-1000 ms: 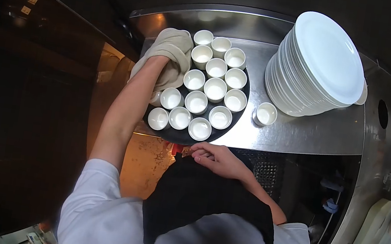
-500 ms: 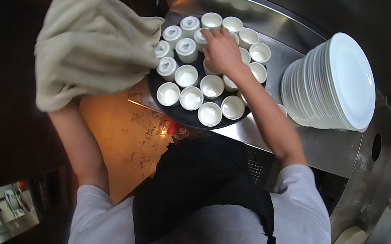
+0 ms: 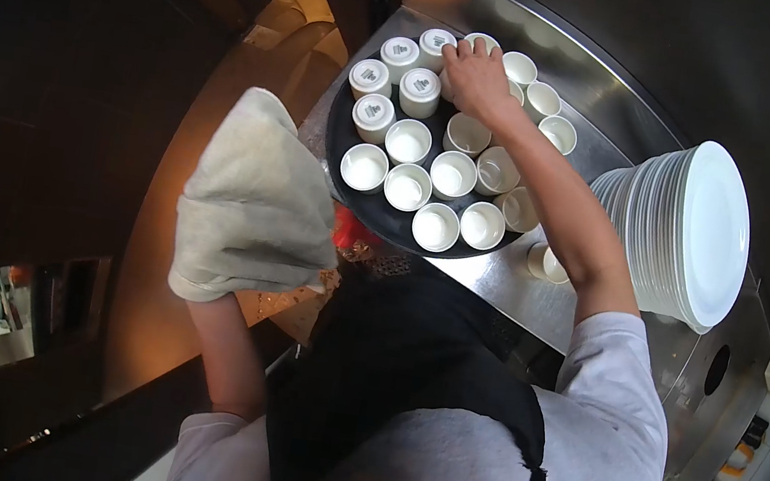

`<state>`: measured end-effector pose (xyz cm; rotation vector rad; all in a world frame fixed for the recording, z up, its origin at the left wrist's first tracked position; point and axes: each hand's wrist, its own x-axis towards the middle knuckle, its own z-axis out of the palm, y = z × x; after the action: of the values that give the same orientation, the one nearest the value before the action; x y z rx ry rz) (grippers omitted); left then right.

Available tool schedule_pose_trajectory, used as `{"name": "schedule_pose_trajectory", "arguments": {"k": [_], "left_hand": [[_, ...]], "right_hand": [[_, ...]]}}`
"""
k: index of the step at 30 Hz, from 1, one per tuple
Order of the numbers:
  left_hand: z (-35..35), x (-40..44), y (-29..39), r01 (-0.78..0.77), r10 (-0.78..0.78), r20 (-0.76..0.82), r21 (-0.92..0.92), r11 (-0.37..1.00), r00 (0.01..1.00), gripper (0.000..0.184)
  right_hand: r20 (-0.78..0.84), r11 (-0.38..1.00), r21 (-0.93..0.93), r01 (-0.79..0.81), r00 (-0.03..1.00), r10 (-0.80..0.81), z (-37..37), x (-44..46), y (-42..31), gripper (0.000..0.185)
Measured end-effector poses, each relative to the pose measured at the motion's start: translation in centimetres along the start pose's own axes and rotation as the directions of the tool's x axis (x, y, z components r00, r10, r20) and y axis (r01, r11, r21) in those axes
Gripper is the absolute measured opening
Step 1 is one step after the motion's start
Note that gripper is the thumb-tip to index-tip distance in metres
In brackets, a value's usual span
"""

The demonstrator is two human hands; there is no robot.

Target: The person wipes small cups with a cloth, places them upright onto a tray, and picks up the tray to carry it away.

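My left hand is wrapped in a beige cloth (image 3: 256, 206), which it carries beside the tray's near left edge; the fingers are hidden under the fabric. On the steel counter, a round black tray (image 3: 379, 217) bears many white cups. Several at its left lie upside down, such as one cup (image 3: 419, 92) with a printed mark on its base. Others stand mouth up, among them a cup (image 3: 436, 227) at the near edge. Toward the back, my right hand (image 3: 478, 83) has its fingers curled down over a partly hidden white cup (image 3: 446, 86).
A tall, leaning stack of white plates (image 3: 675, 234) rises to the right of the tray. One cup (image 3: 549, 263) stands off the tray on the steel counter (image 3: 513, 285). A raised metal edge (image 3: 546, 31) runs along the back. Below left is an orange-lit floor.
The view has shifted, so the tray appears farther right. My left hand and the cloth have drawn back from the upside-down cups toward my body. My right hand stays among the back cups.
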<state>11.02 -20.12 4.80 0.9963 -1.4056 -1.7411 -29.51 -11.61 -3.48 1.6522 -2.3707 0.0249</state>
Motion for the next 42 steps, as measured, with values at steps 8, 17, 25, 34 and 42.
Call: {"name": "schedule_pose_trajectory", "arguments": {"k": [8, 17, 25, 34, 42], "left_hand": [[4.3, -3.6, -2.8, -0.594, 0.440, 0.415, 0.405, 0.695, 0.797, 0.038], [13.9, -6.9, -1.1, -0.472, 0.268, 0.432, 0.486, 0.735, 0.861, 0.026], [11.1, -9.2, -1.1, -0.552, 0.402, 0.381, 0.630, 0.546, 0.833, 0.044], [9.8, -11.4, 1.5, -0.562, 0.459, 0.365, 0.706, 0.430, 0.810, 0.034], [9.4, -8.5, -2.5, -0.570, 0.217, 0.537, 0.811, 0.134, 0.815, 0.028]], "right_hand": [[-0.165, 0.742, 0.668, -0.065, 0.959, 0.232, -10.1, -5.3, -0.1, 0.060], [0.222, -0.001, 0.975, -0.224, 0.969, -0.107, -10.2, -12.2, -10.8, 0.048], [-0.066, -0.547, 0.825, -0.140, 0.938, -0.340, -9.8, -13.5, -13.4, 0.056], [0.063, -0.570, 0.818, -0.068, 0.998, -0.029, -8.7, -14.4, -15.4, 0.033], [-0.313, -0.232, 0.920, 0.315, 0.949, 0.048, -10.9, -13.1, -14.5, 0.028]]}}
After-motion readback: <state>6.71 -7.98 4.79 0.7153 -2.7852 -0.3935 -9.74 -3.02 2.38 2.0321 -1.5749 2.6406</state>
